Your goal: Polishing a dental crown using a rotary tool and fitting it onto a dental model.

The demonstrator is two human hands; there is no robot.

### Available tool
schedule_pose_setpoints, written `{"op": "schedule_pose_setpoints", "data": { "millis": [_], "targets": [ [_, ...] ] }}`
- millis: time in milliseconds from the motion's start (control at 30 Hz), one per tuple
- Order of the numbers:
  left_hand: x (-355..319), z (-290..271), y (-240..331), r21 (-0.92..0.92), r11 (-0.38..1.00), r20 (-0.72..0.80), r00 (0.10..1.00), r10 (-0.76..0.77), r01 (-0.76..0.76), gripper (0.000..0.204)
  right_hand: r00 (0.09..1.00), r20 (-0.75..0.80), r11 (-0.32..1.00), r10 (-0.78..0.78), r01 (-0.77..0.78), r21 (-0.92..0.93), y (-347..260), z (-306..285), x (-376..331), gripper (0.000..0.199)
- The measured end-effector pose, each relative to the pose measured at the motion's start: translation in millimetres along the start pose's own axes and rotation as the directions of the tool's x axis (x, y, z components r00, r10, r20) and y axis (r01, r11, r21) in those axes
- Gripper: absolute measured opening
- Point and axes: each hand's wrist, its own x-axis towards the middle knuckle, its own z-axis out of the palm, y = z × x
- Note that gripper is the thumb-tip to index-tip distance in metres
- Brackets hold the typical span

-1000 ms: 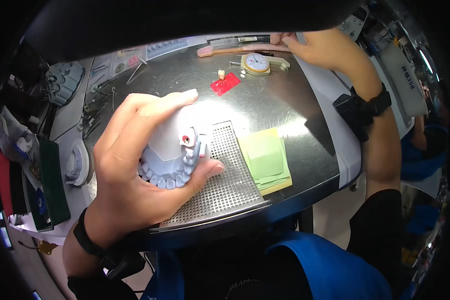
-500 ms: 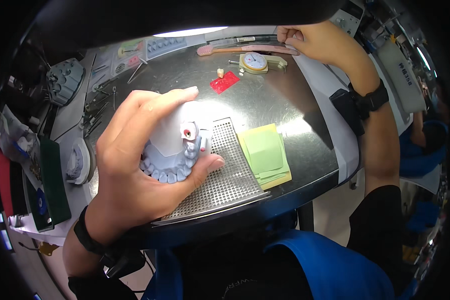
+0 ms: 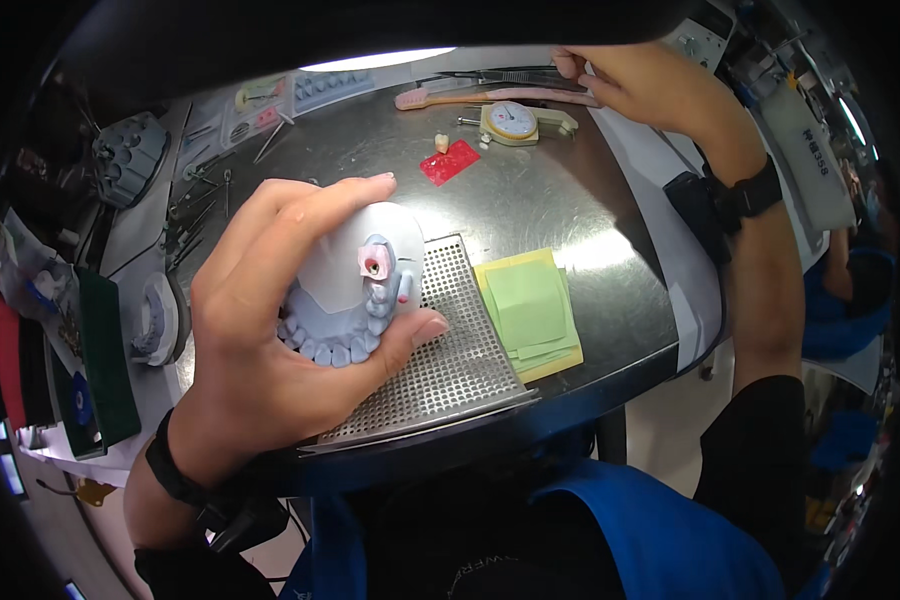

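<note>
round steel worktable (image 3: 560, 215), perforated metal plate (image 3: 450, 370) at its front edge. left hand (image 3: 270, 330) grips a pale blue dental jaw model (image 3: 355, 290) above it. right hand (image 3: 650, 85), fingers curled, touches thin metal tools (image 3: 500, 76) at the far rim.

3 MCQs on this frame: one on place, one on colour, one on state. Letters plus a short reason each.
1. Where is the red card?
A. beside the dial gauge
B. on the perforated tray
C. under the green pads

2. What colour is the dental model?
A. pale blue-grey
B. yellow
C. black

3. What is the left hand doing?
A. lying flat on the table
B. gripping the dental model
C. holding the toothbrush

Key: 1 A, the card lies just left of the gauge. 2 A, the model's teeth and base are blue-grey. 3 B, fingers and thumb wrap the model.
</note>
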Motion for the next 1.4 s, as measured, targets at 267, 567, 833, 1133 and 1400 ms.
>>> {"op": "schedule_pose_setpoints", "data": {
  "millis": [267, 567, 833, 1133, 1400],
  "targets": [
    [0.6, 0.0, -0.7, 0.024, 1.000, -0.017, 1.000, 0.014, -0.014, 0.067, 0.999, -0.038, 0.986, -0.038, 0.044, 0.161, -0.7, 5.0, 4.0, 0.020],
    [-3.3, 0.0, 4.9, 0.000, 1.000, -0.043, 0.999, -0.005, 0.005, 0.063, 0.976, -0.195, 0.948, -0.101, 0.153, 0.279, 7.0, -17.0, -14.7, 0.028],
    [-5.1, 0.6, -0.4, 0.042, 0.999, -0.101, 0.994, 0.028, -0.024, 0.061, 0.990, -0.143, 0.958, -0.016, 0.056, 0.280, -11.3, -11.2, 0.0, 0.044],
    [-6.3, -1.1, 1.5, 0.048, 0.999, -0.119, 0.993, 0.005, 0.001, 0.061, 0.854, -0.424, 0.834, -0.302, 0.452, 0.316, -71.8, -12.2, -16.4, 0.020],
    [-5.7, -2.0, 3.2, 0.093, 0.996, -0.141, 0.990, 0.010, 0.003, 0.061, 0.765, -0.449, 0.754, -0.462, 0.606, 0.256, -132.8, -19.3, -25.7, 0.008]
  ]
}}
